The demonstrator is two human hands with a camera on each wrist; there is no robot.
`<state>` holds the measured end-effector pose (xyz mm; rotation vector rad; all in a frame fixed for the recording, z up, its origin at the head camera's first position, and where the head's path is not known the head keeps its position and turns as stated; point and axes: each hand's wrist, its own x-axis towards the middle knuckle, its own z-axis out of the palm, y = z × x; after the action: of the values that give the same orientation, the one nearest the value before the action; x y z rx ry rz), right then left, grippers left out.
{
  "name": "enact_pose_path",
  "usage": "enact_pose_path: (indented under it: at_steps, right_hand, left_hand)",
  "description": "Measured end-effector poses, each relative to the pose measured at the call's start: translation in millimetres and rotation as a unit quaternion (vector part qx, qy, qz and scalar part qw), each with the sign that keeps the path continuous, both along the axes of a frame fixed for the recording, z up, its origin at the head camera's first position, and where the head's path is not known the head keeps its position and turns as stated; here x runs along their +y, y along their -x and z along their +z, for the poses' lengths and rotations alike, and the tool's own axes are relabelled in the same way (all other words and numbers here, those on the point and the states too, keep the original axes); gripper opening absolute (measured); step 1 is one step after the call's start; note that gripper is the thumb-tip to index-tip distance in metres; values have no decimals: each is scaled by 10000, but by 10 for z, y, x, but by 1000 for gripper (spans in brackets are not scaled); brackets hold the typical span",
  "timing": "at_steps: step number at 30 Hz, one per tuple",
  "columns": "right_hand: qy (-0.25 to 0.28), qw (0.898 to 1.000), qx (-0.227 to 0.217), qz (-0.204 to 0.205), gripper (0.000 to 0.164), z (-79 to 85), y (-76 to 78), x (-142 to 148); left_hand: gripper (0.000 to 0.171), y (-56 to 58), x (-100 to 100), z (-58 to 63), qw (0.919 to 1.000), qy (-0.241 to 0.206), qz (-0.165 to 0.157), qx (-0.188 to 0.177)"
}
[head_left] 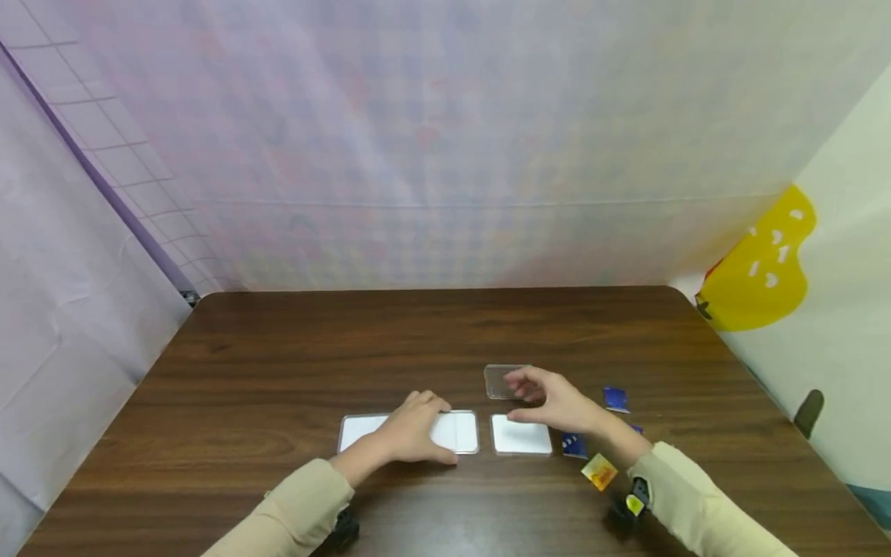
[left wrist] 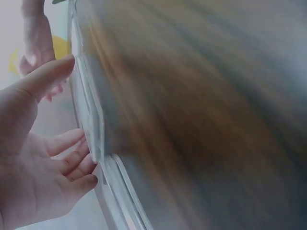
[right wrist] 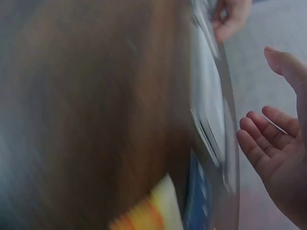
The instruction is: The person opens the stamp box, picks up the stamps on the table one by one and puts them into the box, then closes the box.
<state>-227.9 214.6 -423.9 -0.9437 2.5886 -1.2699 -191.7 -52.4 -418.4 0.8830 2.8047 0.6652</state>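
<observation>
My left hand (head_left: 415,429) spans a flat clear case with a white inside (head_left: 465,432), holding it with the thumb at the near edge and fingers at the far edge. Another white-filled case (head_left: 358,427) lies to its left, partly covered by the hand and forearm. To the right is a third white-filled case (head_left: 520,437). Above it hovers my right hand (head_left: 557,398), fingers loosely bent and nothing gripped. Behind that case, a clear empty-looking lid or tray (head_left: 497,383) lies partly behind the right fingers. In the right wrist view, my right hand (right wrist: 278,153) is apart from the cases.
Small blue packets (head_left: 616,398) (head_left: 574,445) and an orange-yellow packet (head_left: 599,472) lie around the right forearm. The brown wooden table (head_left: 278,348) ends at a patterned curtain (head_left: 431,155). A yellow decoration (head_left: 759,271) is on the right side.
</observation>
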Motion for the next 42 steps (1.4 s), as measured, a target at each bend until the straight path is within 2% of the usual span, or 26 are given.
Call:
enact_pose_path:
  at_steps: [6, 12, 17, 21, 28, 35, 42]
  right_hand:
    - [83, 9995, 99, 296, 54, -24, -161, -260]
    - [24, 9989, 319, 339, 53, -43, -209, -444]
    - [-282, 9969, 597, 427, 53, -99, -199, -517]
    - [-570, 9946, 748, 449, 59, -114, -192, -551]
    - [-1260, 9845, 1141, 439, 69, -115, -210, -608]
    - [-1363, 9830, 1202, 240, 56, -123, -230, -626]
    - [-1353, 9819, 1313, 162, 52, -107, -242, -661]
  left_hand:
    - [78, -40, -210, -24, 9998, -46, 153, -92]
    - [74, -53, -302, -69, 9994, -94, 320, -90]
    - [67, -58, -319, -84, 9992, -212, 330, 29]
    - [64, -65, -313, -90, 9992, -240, 319, 56]
    - [59, -67, -319, -84, 9991, -285, 275, 132]
    - [59, -65, -319, -66, 9992, -315, 255, 64]
    - [59, -63, -332, -58, 9992, -315, 259, 56]
